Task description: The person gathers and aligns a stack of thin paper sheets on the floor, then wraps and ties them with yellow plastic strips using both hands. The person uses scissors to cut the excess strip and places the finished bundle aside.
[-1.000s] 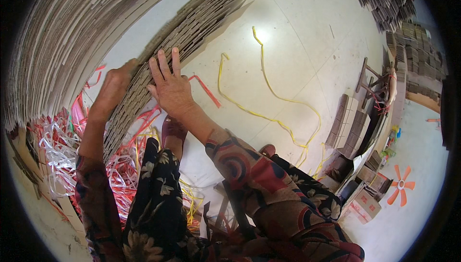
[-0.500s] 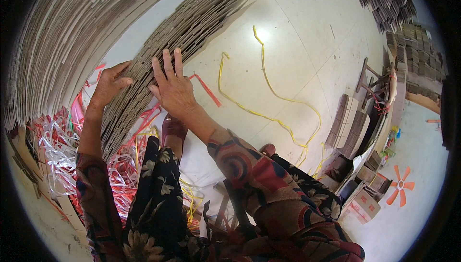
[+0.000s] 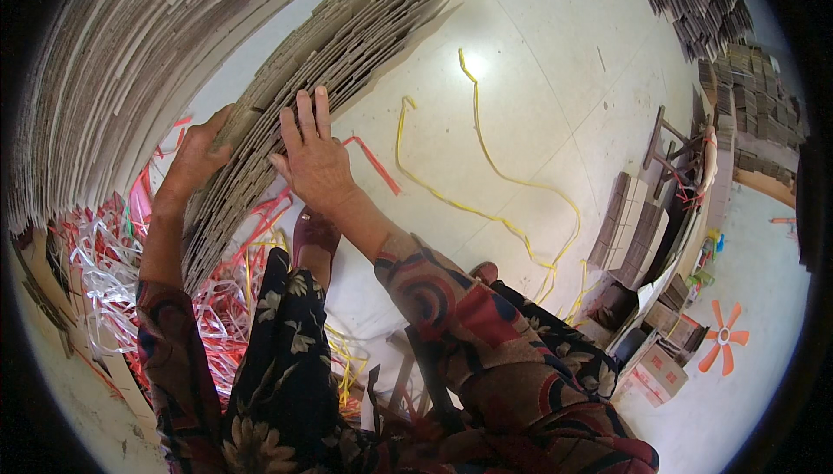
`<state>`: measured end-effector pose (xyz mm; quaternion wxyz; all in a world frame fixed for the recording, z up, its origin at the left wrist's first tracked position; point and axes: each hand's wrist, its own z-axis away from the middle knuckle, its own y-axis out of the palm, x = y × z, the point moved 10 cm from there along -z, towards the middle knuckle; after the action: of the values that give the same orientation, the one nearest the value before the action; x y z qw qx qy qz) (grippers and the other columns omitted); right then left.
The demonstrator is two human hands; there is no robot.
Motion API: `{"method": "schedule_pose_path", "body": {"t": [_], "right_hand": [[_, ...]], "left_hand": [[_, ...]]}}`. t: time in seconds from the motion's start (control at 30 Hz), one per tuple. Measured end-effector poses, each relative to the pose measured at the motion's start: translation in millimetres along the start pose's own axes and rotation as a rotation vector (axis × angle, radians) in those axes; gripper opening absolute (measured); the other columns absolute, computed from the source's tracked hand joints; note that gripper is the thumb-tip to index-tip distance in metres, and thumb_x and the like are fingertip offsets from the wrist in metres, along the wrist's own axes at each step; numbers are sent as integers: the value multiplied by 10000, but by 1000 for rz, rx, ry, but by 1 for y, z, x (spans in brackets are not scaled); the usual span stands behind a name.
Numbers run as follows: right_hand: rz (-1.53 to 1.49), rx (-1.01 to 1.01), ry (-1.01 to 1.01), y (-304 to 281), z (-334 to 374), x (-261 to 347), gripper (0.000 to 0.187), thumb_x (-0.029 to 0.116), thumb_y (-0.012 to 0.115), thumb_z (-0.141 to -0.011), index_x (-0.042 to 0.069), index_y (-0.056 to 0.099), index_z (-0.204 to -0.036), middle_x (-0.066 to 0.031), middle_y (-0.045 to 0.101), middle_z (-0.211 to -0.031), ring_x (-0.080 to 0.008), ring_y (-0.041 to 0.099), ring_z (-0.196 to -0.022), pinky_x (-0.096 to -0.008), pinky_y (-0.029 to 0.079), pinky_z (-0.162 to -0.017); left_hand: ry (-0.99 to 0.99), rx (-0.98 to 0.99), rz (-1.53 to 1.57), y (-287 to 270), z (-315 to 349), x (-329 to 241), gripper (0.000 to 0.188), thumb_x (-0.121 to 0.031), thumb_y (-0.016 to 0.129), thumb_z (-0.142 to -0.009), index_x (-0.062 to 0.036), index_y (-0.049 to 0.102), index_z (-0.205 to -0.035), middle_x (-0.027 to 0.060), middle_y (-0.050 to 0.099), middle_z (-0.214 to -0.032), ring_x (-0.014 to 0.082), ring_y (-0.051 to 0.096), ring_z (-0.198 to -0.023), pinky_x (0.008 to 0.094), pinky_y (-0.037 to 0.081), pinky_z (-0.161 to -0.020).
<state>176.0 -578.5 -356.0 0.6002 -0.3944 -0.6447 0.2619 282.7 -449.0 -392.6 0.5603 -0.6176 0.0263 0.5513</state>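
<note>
Contact is two-sided on a long, fanned bundle of flat grey-brown cardboard sheets [image 3: 347, 36], which runs diagonally from beside the person's left knee to the upper edge of my view. The right hand [image 3: 319, 170] lies against the bundle's right side, palm down, fingers extended and spread, closed around nothing. The left hand [image 3: 195, 157] touches the opposite side, thumb apart from the fingers; its fingertips are partly hidden, so I cannot tell whether it grips.

Patterned brown, red and dark-blue sleeves [image 3: 434, 292] cover the arms. Below them are black floral trousers [image 3: 282, 344] and a dark-red shoe [image 3: 315, 235] near the bundle's lower end.

Immediately left stands a larger pile of layered grey-brown cardboard [image 3: 113, 83]. A loose tangle of red and white plastic strips [image 3: 91, 257] lies under and around the left forearm.

To the right, a looping yellow plastic strap [image 3: 475, 105] and a short red plastic strip [image 3: 376, 167] rest on the pale smooth floor [image 3: 521, 49]. Farther right: a brown wooden stool [image 3: 662, 148], a printed cardboard box [image 3: 655, 376] and an orange five-bladed fan rotor [image 3: 725, 335].
</note>
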Motion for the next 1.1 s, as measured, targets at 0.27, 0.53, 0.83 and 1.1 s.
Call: {"method": "schedule_pose_path", "body": {"t": [0.27, 0.53, 0.83, 1.1], "right_hand": [[18, 28, 12, 0, -1, 2, 666, 304, 685, -780, -1, 384, -1291, -264, 265, -1419, -459, 158, -1368, -412, 556, -779], [26, 32, 22, 0, 3, -2, 658, 295, 689, -774, -8, 391, -1276, -267, 277, -1413, -457, 169, -1365, -417, 555, -783], [-89, -26, -17, 1, 1, -10, 656, 241, 664, -798, -39, 359, -1307, -272, 241, -1427, -444, 168, -1368, -410, 459, -956], [-309, -84, 53, -22, 20, -19, 654, 123, 640, -799, -12, 324, -1356, -266, 237, -1441, -446, 235, -1341, -444, 293, -1077]], "left_hand": [[129, -93, -180, -6, 13, -36, 556, 72, 503, -716, 98, 429, -1267, 327, 580, -993, 442, 591, -890, 390, 483, -789], [-15, 1, -337, -2, 15, -33, 585, 46, 527, -718, 85, 419, -1291, 334, 552, -1076, 436, 565, -990, 436, 449, -860], [-45, 51, -124, 34, 40, -49, 1026, -209, 780, -626, 27, 191, -1432, 270, 357, -1386, 395, 394, -1250, 419, 330, -1038], [-160, -254, -509, 46, 49, -34, 1057, -226, 800, -650, -23, 136, -1447, 267, 441, -1263, 416, 474, -1129, 471, 400, -940]]}}
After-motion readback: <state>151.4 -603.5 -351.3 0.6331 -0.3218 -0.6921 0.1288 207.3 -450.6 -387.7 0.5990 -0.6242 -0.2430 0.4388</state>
